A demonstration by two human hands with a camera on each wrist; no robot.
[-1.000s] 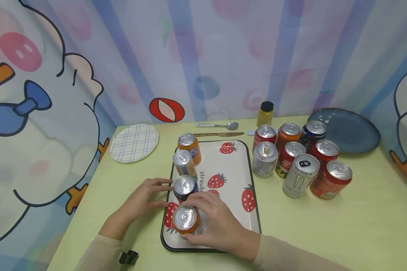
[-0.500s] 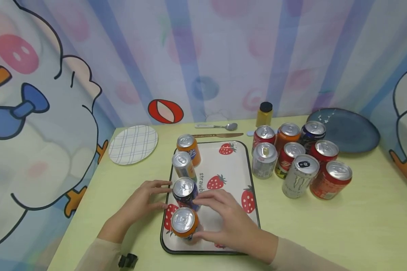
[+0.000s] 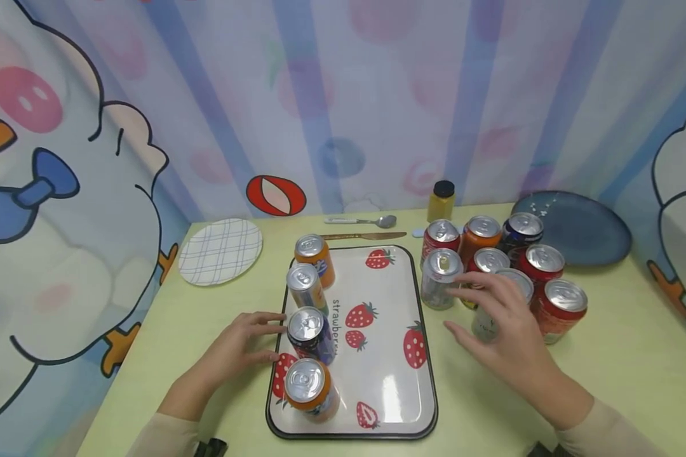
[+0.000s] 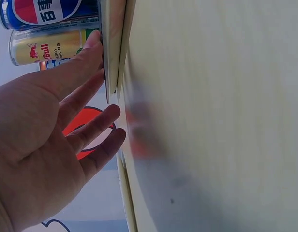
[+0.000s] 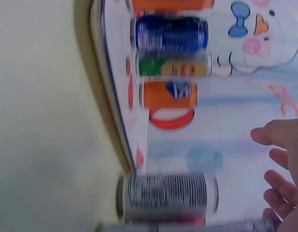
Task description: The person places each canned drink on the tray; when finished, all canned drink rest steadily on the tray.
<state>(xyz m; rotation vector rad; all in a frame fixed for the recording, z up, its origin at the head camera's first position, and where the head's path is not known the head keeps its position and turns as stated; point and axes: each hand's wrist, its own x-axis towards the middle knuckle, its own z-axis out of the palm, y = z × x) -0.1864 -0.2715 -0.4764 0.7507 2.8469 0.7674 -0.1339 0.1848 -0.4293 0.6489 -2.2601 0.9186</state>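
Observation:
My left hand [image 3: 234,349] rests at the left edge of the strawberry tray [image 3: 383,374], fingers extended; in the left wrist view its thumb and a fingertip meet the tray's rim. A column of upright cans lines the tray's left side: an orange can [image 3: 316,259], a slim Red Bull can [image 4: 54,47], a dark blue Pepsi can [image 4: 47,10] and a nearer orange can [image 3: 316,400]. Over the right-hand group of cans, my right hand [image 3: 505,336] hovers with thumb and fingers spread, gripping nothing. It partly hides a white can [image 3: 483,325]; a silver can [image 3: 439,285] stands by its fingertips.
Red cans [image 3: 560,311], an orange can [image 3: 479,238] and a dark blue can [image 3: 521,231] crowd the right side. Behind are a dark oval plate [image 3: 589,235], a yellow jar [image 3: 441,204], a spoon [image 3: 366,221], a knife [image 3: 371,236] and a checked plate [image 3: 223,254].
My right hand has let go of the nearest orange can on the tray and moved right to the group of cans. The left hand stays at the tray's edge.

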